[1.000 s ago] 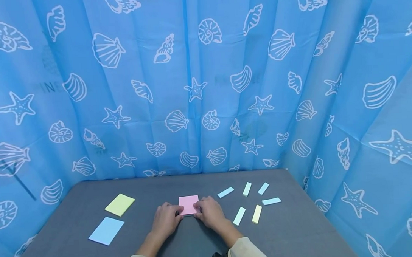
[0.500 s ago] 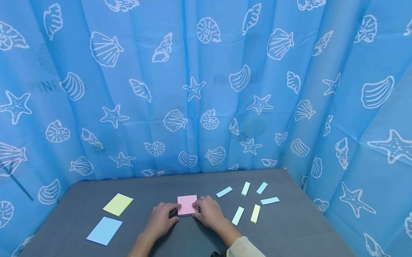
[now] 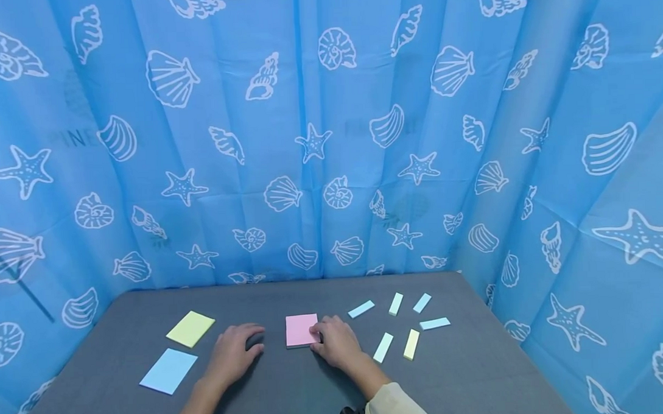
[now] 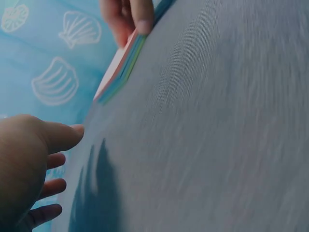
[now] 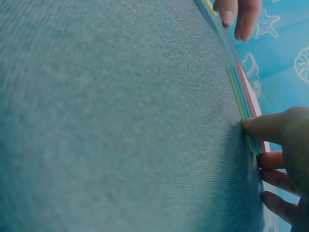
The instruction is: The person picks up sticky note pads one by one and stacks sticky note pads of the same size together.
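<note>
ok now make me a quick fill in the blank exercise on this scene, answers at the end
1. The right hand grips a stack whose top is ____.
2. The left hand holds ____.
3. On the person's left, the pad nearer to the person than the yellow pad is ____.
4. The narrow strips on the person's right number ____ in all.

Missing words: pink; nothing; blue; six.
</note>
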Demonstrator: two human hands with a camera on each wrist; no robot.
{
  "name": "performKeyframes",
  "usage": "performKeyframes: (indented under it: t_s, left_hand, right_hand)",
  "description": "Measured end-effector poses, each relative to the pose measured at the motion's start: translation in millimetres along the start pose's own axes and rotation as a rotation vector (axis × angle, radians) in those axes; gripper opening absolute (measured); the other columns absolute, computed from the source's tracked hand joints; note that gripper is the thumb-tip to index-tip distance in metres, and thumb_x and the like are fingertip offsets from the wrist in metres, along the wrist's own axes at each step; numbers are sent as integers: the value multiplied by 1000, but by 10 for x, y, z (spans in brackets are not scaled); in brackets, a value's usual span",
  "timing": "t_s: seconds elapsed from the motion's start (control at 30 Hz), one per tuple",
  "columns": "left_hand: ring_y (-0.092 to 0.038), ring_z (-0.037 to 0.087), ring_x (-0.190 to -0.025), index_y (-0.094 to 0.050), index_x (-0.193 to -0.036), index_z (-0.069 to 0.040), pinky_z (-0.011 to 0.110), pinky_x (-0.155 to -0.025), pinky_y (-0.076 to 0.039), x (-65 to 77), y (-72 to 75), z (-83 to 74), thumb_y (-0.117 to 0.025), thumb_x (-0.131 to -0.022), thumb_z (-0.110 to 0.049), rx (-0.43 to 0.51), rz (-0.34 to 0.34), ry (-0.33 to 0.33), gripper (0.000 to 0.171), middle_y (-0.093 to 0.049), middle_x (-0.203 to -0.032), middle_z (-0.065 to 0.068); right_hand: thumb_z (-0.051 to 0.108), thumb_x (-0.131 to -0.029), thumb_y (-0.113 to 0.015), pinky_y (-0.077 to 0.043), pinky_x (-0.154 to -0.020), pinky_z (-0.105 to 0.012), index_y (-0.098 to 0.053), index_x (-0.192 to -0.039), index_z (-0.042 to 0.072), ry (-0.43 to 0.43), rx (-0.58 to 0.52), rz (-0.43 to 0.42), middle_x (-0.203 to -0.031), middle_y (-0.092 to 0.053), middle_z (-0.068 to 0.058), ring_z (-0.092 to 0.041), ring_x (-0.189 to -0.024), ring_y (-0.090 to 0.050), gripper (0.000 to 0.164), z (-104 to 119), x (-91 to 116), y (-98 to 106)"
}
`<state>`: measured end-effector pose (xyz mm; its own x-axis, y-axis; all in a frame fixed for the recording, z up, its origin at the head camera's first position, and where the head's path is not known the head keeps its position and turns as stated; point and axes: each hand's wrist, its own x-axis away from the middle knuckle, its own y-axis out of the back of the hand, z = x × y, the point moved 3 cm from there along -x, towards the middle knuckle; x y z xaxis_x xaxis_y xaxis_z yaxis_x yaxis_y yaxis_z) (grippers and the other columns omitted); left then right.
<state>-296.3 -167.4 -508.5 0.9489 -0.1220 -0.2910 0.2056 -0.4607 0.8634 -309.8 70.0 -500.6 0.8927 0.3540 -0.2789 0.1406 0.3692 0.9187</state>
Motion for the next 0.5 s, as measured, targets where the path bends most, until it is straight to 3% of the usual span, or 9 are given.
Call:
performKeyframes:
  t_s: [0.27,0.5]
  left_hand:
    - [-53,41,-116,-67,-121,-9,61,-93,-39,5,242,306,-76,-84,-22,-70,-22,-5,40,-62,-125,16]
    - [-47,48,-119,-67,-121,-7,66,-93,-35,55,351,616,-76,-84,-22,-117,-36,43,41,-55,-131,24]
  right_hand:
    - [31,-85,-77,-41,-65,-27,-74,-108,16,2,-2,0,-88,-59,5,-12,-78,-47,27,-17,-3,3]
    - [30,-85,-77,-41,-66,-28,-74,-108,16,10,-4,-3,-88,-59,6,-12,-79,-47,27,0,17,-4]
